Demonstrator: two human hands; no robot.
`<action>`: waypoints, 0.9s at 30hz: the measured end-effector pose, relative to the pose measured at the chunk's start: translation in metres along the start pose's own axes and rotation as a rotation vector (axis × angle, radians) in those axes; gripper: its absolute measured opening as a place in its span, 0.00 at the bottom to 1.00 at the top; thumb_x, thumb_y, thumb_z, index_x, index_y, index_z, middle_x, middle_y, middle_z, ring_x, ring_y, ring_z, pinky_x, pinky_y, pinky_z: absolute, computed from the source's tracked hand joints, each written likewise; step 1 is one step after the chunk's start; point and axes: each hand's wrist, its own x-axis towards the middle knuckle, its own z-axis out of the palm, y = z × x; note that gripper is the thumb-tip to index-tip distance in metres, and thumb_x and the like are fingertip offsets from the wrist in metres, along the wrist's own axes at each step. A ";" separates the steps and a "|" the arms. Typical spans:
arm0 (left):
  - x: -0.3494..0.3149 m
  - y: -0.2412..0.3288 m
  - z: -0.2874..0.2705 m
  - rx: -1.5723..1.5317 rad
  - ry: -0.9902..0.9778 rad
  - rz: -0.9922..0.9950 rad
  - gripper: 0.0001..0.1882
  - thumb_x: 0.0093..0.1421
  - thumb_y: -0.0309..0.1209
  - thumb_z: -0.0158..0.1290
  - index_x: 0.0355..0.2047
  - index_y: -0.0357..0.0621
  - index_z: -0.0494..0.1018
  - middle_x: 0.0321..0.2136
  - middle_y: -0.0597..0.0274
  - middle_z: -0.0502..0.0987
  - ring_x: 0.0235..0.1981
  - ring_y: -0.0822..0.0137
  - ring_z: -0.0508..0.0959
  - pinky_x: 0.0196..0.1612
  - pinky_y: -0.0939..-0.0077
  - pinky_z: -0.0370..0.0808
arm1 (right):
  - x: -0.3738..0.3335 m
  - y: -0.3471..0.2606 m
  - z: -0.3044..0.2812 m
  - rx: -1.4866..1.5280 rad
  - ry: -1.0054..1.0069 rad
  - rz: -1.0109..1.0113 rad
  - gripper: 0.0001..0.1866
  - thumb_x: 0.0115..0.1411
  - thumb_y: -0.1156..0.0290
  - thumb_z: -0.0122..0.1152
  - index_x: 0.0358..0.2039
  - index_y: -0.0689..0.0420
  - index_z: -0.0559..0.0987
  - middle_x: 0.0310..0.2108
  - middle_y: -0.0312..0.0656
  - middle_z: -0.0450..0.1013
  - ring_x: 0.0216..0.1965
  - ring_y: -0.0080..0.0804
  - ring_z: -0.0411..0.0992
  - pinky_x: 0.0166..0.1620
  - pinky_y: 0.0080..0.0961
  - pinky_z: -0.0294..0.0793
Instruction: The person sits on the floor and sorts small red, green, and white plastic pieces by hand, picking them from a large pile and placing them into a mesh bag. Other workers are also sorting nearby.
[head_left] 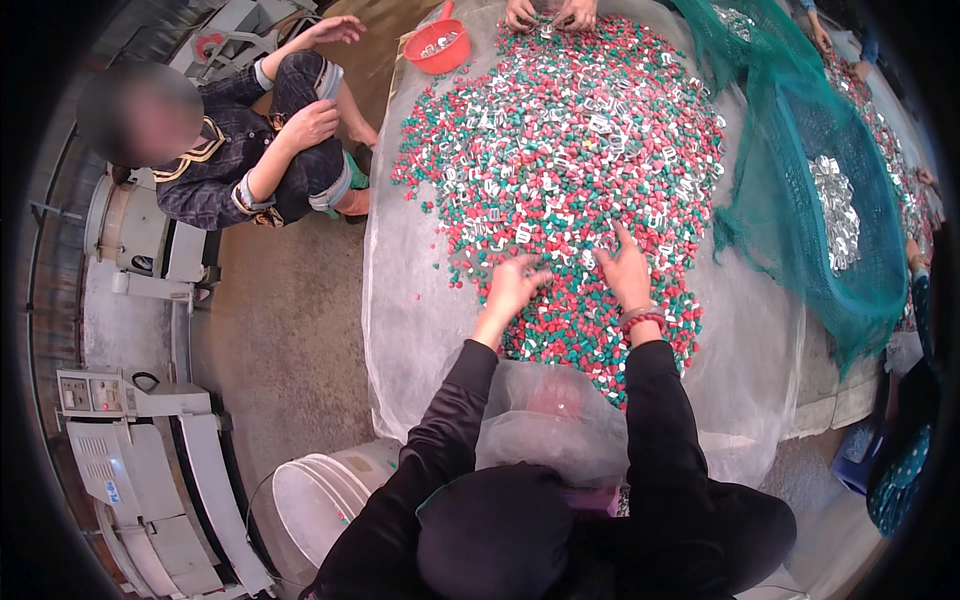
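A broad heap of small red, green and white chips (pixel 560 200) covers the sheeted table, with flat silvery slotted buckles (pixel 524 233) scattered through it. My left hand (pixel 514 286) is low over the near part of the heap, fingers apart and pointing right, with nothing visible in them. To its right, my right hand (pixel 627 276), with a red bead bracelet at the wrist, reaches forward into the chips. Its thumb and forefinger are spread on either side of a pale piece. Whether they touch that piece I cannot tell.
Another person's hands (pixel 550 14) work at the far edge, near a red scoop (pixel 438 46) holding buckles. Someone sits at the left. Green netting (pixel 790 130) with a buckle pile (pixel 836 212) lies right. A white bucket (pixel 325 490) stands near left; machines (pixel 130 460) line the left wall.
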 end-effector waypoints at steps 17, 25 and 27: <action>0.014 0.050 -0.009 -1.364 -0.256 -0.224 0.03 0.57 0.24 0.51 0.32 0.44 0.69 0.30 0.62 0.70 0.21 0.75 0.70 0.09 0.88 0.61 | -0.061 0.022 -0.012 0.542 0.062 0.215 0.20 0.57 0.58 0.64 0.17 0.60 0.74 0.14 0.30 0.65 0.16 0.14 0.59 0.19 0.18 0.56; 0.043 0.048 0.048 0.623 -0.170 0.343 0.12 0.53 0.29 0.58 0.36 0.34 0.74 0.33 0.47 0.75 0.34 0.50 0.76 0.37 0.57 0.74 | -0.071 0.011 -0.024 0.835 0.038 0.396 0.16 0.51 0.70 0.71 0.17 0.59 0.70 0.17 0.40 0.73 0.11 0.22 0.68 0.12 0.16 0.60; 0.037 0.046 0.052 0.660 -0.205 0.229 0.11 0.52 0.29 0.59 0.32 0.35 0.74 0.33 0.46 0.74 0.37 0.47 0.76 0.40 0.55 0.73 | -0.072 0.014 -0.025 0.908 0.064 0.441 0.13 0.52 0.70 0.70 0.22 0.60 0.72 0.18 0.40 0.73 0.12 0.20 0.67 0.12 0.15 0.58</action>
